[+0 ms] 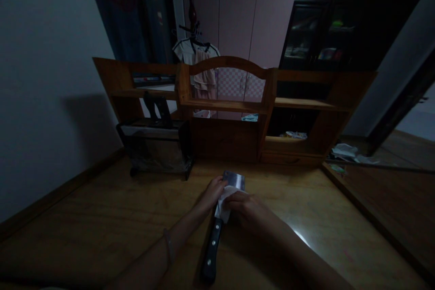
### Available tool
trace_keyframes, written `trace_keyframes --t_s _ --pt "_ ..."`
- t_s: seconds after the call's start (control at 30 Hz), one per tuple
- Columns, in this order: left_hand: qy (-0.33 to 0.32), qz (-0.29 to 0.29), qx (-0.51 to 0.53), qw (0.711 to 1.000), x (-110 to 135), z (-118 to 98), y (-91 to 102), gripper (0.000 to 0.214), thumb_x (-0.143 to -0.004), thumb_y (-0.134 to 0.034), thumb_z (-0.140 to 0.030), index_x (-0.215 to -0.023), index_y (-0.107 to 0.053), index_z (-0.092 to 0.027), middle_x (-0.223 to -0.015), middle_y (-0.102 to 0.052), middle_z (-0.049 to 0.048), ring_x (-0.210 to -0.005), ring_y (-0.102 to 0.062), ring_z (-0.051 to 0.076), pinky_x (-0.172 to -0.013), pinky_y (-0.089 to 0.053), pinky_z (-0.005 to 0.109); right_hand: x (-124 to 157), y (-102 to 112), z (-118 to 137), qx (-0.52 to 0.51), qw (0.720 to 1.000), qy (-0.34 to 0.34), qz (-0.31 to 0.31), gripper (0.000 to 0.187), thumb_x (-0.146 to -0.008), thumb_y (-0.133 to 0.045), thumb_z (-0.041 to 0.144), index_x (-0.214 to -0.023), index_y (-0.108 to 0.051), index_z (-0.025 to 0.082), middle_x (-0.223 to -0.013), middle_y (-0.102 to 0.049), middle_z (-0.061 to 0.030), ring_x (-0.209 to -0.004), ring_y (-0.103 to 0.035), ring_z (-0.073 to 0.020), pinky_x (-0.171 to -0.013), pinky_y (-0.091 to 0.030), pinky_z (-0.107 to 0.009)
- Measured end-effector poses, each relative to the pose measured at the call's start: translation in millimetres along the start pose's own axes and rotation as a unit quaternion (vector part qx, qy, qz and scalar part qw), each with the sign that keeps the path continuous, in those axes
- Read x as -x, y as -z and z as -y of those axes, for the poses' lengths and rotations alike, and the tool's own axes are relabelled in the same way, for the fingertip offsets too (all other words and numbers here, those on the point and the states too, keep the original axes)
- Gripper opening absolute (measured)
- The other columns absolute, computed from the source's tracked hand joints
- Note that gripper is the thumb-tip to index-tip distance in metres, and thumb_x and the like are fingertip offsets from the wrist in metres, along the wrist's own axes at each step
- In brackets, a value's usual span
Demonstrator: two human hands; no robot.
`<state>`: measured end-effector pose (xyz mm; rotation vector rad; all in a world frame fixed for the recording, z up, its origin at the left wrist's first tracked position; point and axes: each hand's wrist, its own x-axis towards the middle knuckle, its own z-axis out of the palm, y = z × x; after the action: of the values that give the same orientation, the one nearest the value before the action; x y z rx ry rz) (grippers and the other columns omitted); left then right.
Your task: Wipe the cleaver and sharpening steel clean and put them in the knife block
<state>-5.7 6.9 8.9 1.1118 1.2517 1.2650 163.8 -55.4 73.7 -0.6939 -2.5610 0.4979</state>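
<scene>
1 cleaver (213, 242): flat steel blade, black riveted handle, lies ctr-bottom of frame on glossy wood table (102, 217). R hand (249, 210) clutches 1 crumpled white cloth (222, 206) against blade. L hand (215, 192) fingers on blade edge, grasp unclear.

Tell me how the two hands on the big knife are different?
The left hand touches the cleaver with bare fingers, but the right hand holds a white cloth against the blade. The left hand's wrist wears a thin bracelet; the right hand's wrist looks bare. The left hand sits by the blade's far end, the right hand nearer the black handle. Both are on the same cleaver, which lies flat on the wooden table.
</scene>
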Motion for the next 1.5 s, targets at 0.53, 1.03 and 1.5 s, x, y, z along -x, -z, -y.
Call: trace_keyframes --t_s 0.53,1.03,1.5 --pt "-0.005 -0.005 -0.014 1.0 1.0 -4.2 -1.6 0.016 -0.07 -0.06 -0.025 -0.08 -0.066 -0.014 -0.079 -0.068 0.0046 -0.077 -0.062 0.02 -0.07 -0.044 0.027 0.0 0.9 1.4 0.039 0.999 -0.028 -0.001 0.027 -0.081 -0.051 0.0 -0.088 -0.069 0.018 -0.094 -0.067 -0.0042 -0.094 -0.061 -0.0185 -0.087 -0.045 -0.026" --pt "-0.043 0.022 0.003 0.999 -10.1 16.9 5.8 0.022 -0.072 -0.063 -0.029 -0.089 -0.065 -0.015 -0.091 -0.069 0.0055 -0.086 -0.061 0.02 -0.072 -0.043 0.026 0.6 3.8 2.0 0.053 0.996 -0.065 0.017 0.018 -0.082 -0.053 0.004 -0.077 -0.065 0.017 -0.085 -0.065 -0.0034 -0.08 -0.059 -0.0158 -0.073 -0.043 -0.022" --pt "-0.049 0.023 -0.01 0.998 -6.1 11.6 4.6 0.015 -0.074 -0.061 -0.026 -0.084 -0.064 -0.015 -0.089 -0.068 0.0055 -0.083 -0.061 0.019 -0.068 -0.043 0.024 2.9 -2.9 -4.0 0.112 0.992 -0.056 0.031 0.017 -0.088 -0.051 0.01 -0.082 -0.065 0.016 -0.086 -0.064 -0.0044 -0.079 -0.058 -0.0153 -0.073 -0.041 -0.024"
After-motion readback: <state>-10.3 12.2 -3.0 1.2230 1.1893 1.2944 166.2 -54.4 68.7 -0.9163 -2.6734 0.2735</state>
